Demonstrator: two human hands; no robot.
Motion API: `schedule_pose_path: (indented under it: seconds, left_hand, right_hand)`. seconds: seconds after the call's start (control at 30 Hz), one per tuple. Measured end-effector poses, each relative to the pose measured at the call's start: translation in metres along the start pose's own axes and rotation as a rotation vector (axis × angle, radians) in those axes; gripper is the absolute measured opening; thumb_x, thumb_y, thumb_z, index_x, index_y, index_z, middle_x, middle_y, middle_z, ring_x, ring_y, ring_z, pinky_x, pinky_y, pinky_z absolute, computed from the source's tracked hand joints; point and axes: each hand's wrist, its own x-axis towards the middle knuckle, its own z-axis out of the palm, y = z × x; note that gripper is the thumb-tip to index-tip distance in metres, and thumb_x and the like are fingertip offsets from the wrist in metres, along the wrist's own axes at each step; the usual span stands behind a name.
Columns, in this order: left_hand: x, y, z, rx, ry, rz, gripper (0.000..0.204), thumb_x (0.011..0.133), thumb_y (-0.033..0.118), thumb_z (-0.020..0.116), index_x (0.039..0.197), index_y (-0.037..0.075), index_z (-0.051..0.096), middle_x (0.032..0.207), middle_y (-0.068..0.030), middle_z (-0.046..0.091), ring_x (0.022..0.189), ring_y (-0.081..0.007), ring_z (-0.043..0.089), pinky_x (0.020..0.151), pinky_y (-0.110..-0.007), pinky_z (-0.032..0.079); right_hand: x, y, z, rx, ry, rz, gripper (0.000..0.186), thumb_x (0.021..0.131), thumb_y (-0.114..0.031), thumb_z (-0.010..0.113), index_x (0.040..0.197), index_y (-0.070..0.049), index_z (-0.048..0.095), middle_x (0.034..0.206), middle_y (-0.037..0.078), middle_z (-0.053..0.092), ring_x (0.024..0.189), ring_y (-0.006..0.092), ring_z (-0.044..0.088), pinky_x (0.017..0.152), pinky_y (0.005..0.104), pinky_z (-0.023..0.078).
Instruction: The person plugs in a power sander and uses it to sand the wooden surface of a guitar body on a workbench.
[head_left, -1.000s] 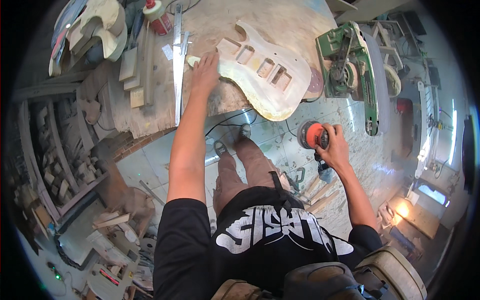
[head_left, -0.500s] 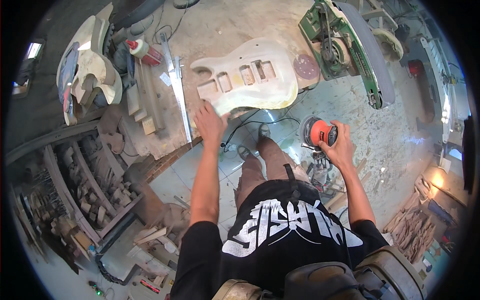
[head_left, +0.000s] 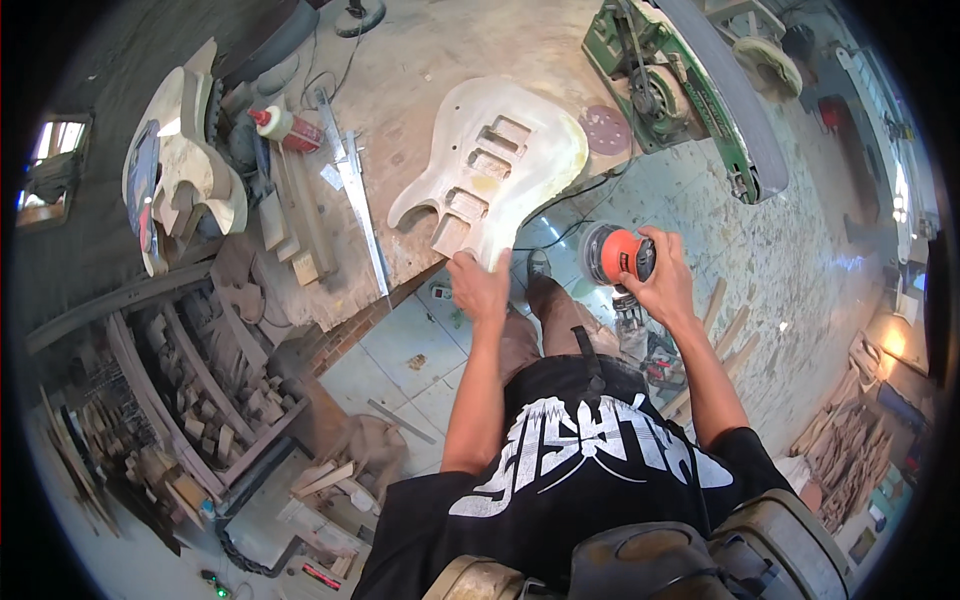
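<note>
An unfinished pale electric guitar body with routed cavities lies on the wooden workbench, its near end reaching the bench's edge. My left hand is closed on that near end, by the neck pocket and one horn. In my right hand is an orange and black random orbital sander, gripped by its body. The sander is held off to the right of the guitar body, apart from it, with its round pad turned toward the left.
A green belt sander stands at the bench's right end, beside a round sanding disc. A metal ruler, a glue bottle and wood strips lie on the left. Wood offcuts fill a rack at lower left.
The guitar body has turned on the bench, its near end swinging right and toward me along with my left hand. The sander has shifted slightly left.
</note>
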Motion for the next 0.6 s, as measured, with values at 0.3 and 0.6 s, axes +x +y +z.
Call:
schedule_pose_path:
  seconds: [0.3, 0.6]
  left_hand:
    - [0.168, -0.002, -0.044, 0.097, 0.169, 0.565, 0.08, 0.086, 0.046, 0.083, 0.144, -0.002, 0.055, 0.134, -0.0291, 0.06, 0.126, -0.0479, 0.057, 0.107, -0.053, 0.047]
    - [0.19, 0.002, -0.029, 0.258, -0.334, 0.455, 0.098, 0.086, 0.056, 0.082, 0.156, -0.001, 0.044, 0.136, -0.0286, 0.062, 0.129, -0.0455, 0.057, 0.108, -0.052, 0.047]
  right_hand:
    - [0.011, 0.009, 0.003, 0.05, -0.093, 0.003, 0.073, 0.072, -0.019, 0.09, 0.138, -0.017, 0.058, 0.125, 0.014, 0.055, 0.109, 0.0432, 0.068, 0.089, 0.0528, 0.057]
    - [0.031, 0.023, 0.002, 0.073, -0.136, 0.002, 0.072, 0.074, -0.017, 0.088, 0.139, -0.018, 0.057, 0.125, 0.015, 0.055, 0.108, 0.0429, 0.068, 0.088, 0.0524, 0.057]
